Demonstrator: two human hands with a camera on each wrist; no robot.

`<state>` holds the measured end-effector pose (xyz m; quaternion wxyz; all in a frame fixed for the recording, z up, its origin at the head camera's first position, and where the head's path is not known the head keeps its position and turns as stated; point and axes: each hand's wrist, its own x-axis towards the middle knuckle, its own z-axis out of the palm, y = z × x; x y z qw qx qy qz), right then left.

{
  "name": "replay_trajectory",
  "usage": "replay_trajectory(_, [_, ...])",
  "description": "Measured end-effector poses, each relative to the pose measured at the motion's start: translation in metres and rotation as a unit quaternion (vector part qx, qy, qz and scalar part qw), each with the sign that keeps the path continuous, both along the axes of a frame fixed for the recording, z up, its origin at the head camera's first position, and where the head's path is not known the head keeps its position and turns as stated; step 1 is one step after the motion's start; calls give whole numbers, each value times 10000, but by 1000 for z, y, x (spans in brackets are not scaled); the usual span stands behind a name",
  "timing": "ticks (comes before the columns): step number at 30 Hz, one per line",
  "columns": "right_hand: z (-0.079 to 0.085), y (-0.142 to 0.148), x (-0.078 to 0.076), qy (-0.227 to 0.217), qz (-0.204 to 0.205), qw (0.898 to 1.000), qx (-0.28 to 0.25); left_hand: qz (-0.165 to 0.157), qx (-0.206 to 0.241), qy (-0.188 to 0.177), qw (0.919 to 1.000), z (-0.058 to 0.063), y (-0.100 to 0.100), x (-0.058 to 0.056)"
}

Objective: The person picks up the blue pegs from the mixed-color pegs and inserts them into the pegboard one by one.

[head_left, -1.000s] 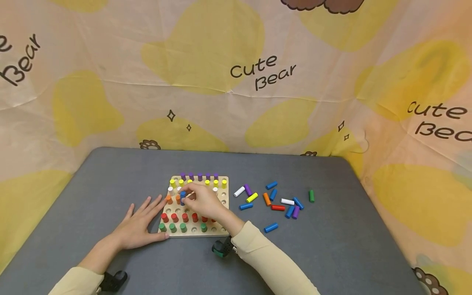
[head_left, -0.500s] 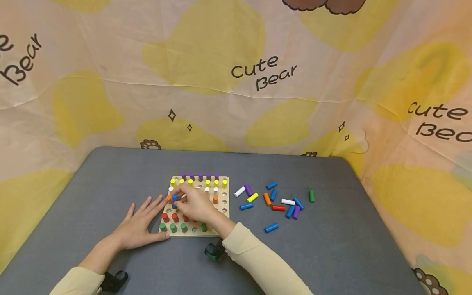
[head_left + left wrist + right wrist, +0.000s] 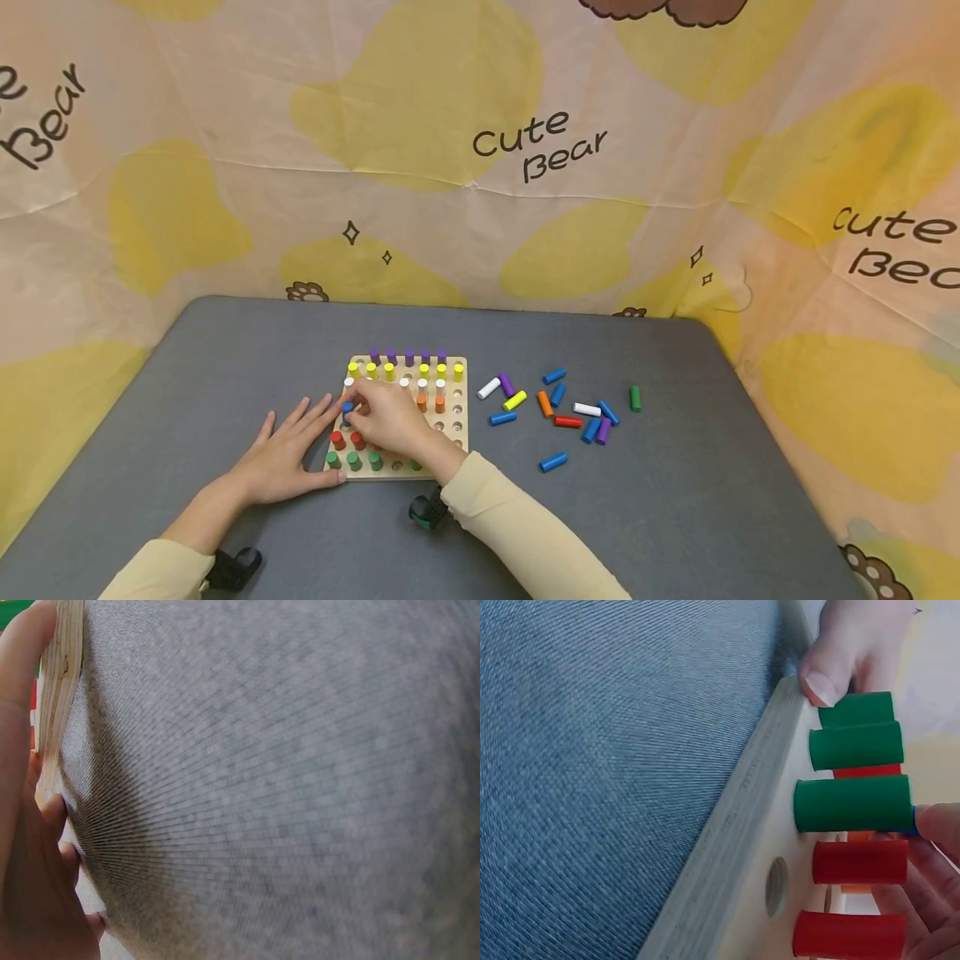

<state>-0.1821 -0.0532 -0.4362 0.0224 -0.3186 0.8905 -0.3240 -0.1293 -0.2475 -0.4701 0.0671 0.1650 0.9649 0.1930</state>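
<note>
My right hand [image 3: 393, 423] pinches a blue peg [image 3: 347, 409] between thumb and fingers, upright over the left end of the row between the orange and red pegs. Under it is a wooden pegboard [image 3: 448, 417] with rows of purple pegs [image 3: 409, 358], yellow, white, orange, red pegs [image 3: 337, 441] and green pegs [image 3: 851, 803]. Several holes show bare. In the right wrist view, a green peg hides most of the blue one. My left hand [image 3: 285, 460] lies with fingers spread beside the board, its thumb at the board's near left corner.
Loose pegs lie on the grey table [image 3: 675, 517] right of the board: several blue pegs [image 3: 553, 462], a red peg [image 3: 567, 422], an orange peg [image 3: 545, 404], a yellow peg [image 3: 515, 401], white and purple ones. A green peg [image 3: 635, 398] lies farthest right. Printed cloth [image 3: 420, 275] hangs behind.
My right hand has moved left across the board with the blue peg and lowered it toward the leftmost column. The left hand has stayed in place.
</note>
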Motion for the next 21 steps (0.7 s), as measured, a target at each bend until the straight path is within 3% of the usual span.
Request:
replay_trajectory(15, [-7, -7, 2, 274, 3, 9994, 214, -29, 37, 99, 9999, 6, 1, 2])
replay_trajectory(21, [-8, -8, 0, 295, -32, 9992, 260, -21, 36, 30, 10000, 3, 0, 1])
